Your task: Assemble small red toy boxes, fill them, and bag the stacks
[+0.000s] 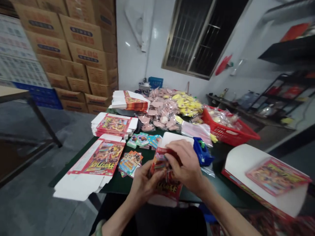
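Observation:
Over the table's near edge, a red printed cardboard box (168, 186) is held between my two hands, its white flap (180, 138) standing up at the far end. My left hand (147, 181) is closed around the box's left side. My right hand (185, 162) has its fingers curled over the box's upper part, gripping it there; its fingertips partly hide the opening. Left of the box lie a fanned pile of orange and blue cards (131, 163) and several green and blue cards (141, 140). Flat unfolded boxes (106, 155) with the same print are stacked farther left.
Behind lie heaps of bagged pink pieces (159, 113) and yellow pieces (185, 104). A blue tape dispenser (205, 157) and a red basket (227, 132) stand right of my hands. A white-lined carton (237, 160) holds a printed box (277, 175). Brown cartons (83, 49) are piled by the wall.

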{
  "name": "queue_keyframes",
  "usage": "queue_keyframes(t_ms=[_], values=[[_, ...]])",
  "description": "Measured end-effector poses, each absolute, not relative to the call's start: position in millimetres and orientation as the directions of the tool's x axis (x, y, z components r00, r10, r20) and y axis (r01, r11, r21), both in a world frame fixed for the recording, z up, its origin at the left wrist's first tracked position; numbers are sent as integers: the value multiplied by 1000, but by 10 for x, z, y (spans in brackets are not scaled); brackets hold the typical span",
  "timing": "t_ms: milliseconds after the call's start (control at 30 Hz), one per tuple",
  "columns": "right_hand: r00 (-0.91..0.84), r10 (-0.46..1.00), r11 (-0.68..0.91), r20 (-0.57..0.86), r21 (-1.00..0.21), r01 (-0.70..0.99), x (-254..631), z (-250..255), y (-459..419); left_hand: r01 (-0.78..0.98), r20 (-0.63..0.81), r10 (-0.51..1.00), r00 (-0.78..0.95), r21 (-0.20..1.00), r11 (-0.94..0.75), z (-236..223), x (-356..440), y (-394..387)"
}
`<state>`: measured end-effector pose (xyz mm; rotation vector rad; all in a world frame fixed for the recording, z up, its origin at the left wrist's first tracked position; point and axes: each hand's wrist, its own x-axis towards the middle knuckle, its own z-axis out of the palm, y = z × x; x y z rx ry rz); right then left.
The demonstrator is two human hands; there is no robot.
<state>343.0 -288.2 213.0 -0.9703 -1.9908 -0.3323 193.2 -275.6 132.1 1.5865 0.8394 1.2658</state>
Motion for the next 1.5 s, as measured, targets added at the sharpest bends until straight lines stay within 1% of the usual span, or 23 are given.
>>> queue_keyframes(t_ms=[33,67,100,133,167,200,233,300,367,433,533,600,700,800,933,1033,1133,1200,1267,1333,1400,1433,1500], values=[[-219,434,593,874,-94,800,3517,2083,-2912,-51,340,917,209,940,-338,1319,1993,-2707],[-101,368,528,924,-118,841,3599,2020,-2933,-62,339,924,179,941,-333,1311,2043,-2658],[32,334,485,942,-201,851,3676,1937,-2941,-62,346,924,161,938,-341,1300,2083,-2609],[164,358,472,919,-330,818,3745,1836,-2934,-49,362,918,161,932,-359,1282,2114,-2561],[274,432,479,859,-476,738,3803,1719,-2910,-29,381,907,179,924,-382,1258,2139,-2516],[338,531,492,777,-607,625,3848,1594,-2873,-8,399,895,202,914,-406,1225,2158,-2471],[356,627,496,693,-707,504,3881,1469,-2828,9,412,884,222,905,-425,1185,2173,-2428],[340,737,491,584,-808,325,3915,1253,-2743,34,419,875,243,898,-440,1088,2188,-2350],[335,739,508,585,-810,292,3926,1128,-2696,48,410,877,249,899,-434,995,2188,-2295],[284,727,521,625,-771,365,3940,1100,-2696,60,401,879,259,902,-429,936,2181,-2267],[127,756,530,642,-715,456,3982,1146,-2730,-35,435,868,238,897,-440,939,2181,-2255],[56,782,534,620,-714,452,4014,1169,-2743,-95,480,850,218,877,-471,981,2186,-2246],[10,817,519,576,-744,420,4052,1170,-2756,-24,533,812,238,839,-543,1039,2168,-2228],[-19,841,493,541,-751,440,4069,1190,-2790,41,570,780,258,800,-598,1060,2106,-2220],[-63,808,545,586,-702,459,4039,1284,-2792,50,627,742,238,755,-654,1057,2015,-2176],[-100,791,568,604,-665,485,3985,1346,-2706,55,614,757,224,767,-639,1022,1986,-2105],[-74,743,599,665,-613,515,3924,1392,-2619,53,593,776,213,786,-615,1003,1978,-2066],[-20,691,623,723,-581,524,3890,1423,-2599,47,631,752,188,759,-649,1044,1978,-2071],[13,668,633,744,-577,515,3871,1452,-2605,59,699,705,121,704,-708,1131,1991,-2088],[15,686,621,727,-596,509,3869,1471,-2627,75,733,680,16,677,-732,1238,2027,-2111],[39,721,601,692,-653,461,3882,1480,-2655,53,703,708,-73,711,-701,1335,2083,-2146],[62,740,593,670,-693,410,3893,1481,-2671,6,663,743,-96,747,-665,1375,2115,-2173],[105,770,580,629,-759,296,3921,1480,-2708,-159,557,827,-76,812,-561,1442,2173,-2242]])
